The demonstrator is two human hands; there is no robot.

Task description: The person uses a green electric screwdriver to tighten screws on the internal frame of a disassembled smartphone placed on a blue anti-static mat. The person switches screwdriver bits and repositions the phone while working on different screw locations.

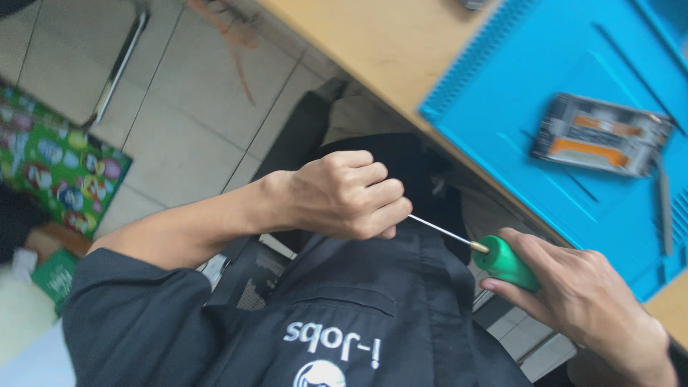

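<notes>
Left hand [344, 195] fisted round the shaft tip, right hand [580, 297] gripping the green screwdriver [502, 261] handle over the lap, beside the blue mat [516, 93]; keep shaft straight, grip firm.

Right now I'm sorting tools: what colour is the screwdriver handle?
Green, clearest in the head view: screwdriver handle.

The person wears a black work shirt with rolled-up sleeves and a flapped chest pocket. White lettering and a round emblem mark its front.
</notes>
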